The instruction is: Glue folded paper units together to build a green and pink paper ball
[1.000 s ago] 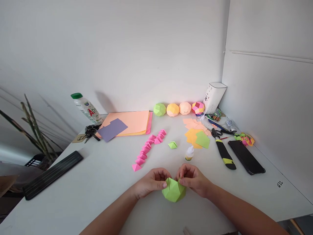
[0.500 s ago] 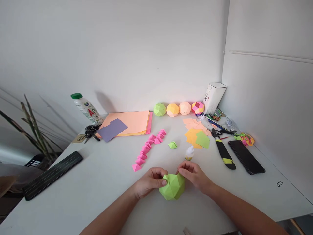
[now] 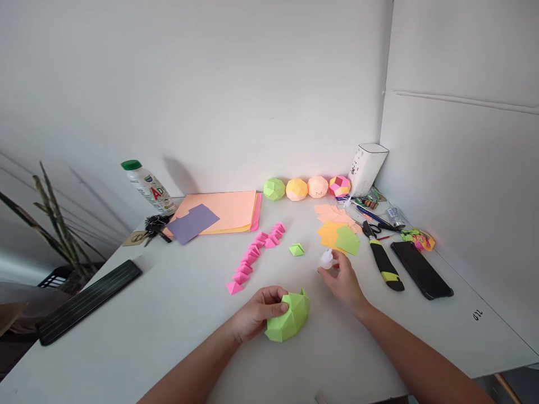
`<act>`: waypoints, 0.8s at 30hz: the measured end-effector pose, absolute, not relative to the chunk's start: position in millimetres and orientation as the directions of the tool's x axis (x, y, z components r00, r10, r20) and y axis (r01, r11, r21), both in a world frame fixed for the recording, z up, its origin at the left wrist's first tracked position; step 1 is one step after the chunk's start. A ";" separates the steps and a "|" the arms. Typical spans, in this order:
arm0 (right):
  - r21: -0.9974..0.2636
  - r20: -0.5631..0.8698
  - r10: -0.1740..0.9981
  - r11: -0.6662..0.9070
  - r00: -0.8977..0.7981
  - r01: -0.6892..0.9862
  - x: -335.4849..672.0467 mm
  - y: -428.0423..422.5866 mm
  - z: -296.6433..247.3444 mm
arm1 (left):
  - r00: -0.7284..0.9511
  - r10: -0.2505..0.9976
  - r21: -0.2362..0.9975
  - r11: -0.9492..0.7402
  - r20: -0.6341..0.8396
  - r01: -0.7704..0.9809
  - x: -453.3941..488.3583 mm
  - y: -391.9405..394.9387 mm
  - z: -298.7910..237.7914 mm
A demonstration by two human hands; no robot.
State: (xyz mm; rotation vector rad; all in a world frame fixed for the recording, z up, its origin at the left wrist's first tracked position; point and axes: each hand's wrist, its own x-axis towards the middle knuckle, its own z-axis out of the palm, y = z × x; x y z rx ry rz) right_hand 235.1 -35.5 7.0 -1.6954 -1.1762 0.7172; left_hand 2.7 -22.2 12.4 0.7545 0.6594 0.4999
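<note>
Green and faceted, the paper shell (image 3: 291, 318) is pinched by its upper-left edge in the left hand (image 3: 259, 311), over the counter (image 3: 168, 308). Likely light and easily creased, it suits a gentle edge hold; its long axis slants up rightward. Beyond, the right hand (image 3: 344, 282) curls round a white bottle (image 3: 326, 259), nozzle up; whether gripping, I cannot tell.

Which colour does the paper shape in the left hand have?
The paper shape in the left hand is light green; the head view shows it best.
</note>
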 end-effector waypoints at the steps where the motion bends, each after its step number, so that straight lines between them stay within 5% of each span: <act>1: -0.915 0.024 0.939 -0.118 0.343 0.385 236.2 -34.2 6.5 | 0.684 0.631 0.752 0.634 -0.367 -0.182 3.2 -22.4 12.8; 11: -0.947 0.218 0.926 0.277 -0.309 0.161 220.6 -67.8 52.2 | 0.659 0.649 0.777 0.611 -0.382 -0.151 7.2 -24.2 17.4; 19: -0.969 0.116 0.939 0.179 -0.325 0.173 215.0 -65.8 42.5 | 0.666 0.665 0.776 0.597 -0.337 -0.204 6.6 -24.9 17.1; 24: -0.867 0.222 0.924 0.333 -0.310 0.371 222.9 -61.3 45.0 | 0.690 0.645 0.783 0.595 -0.330 -0.182 4.9 -24.9 16.2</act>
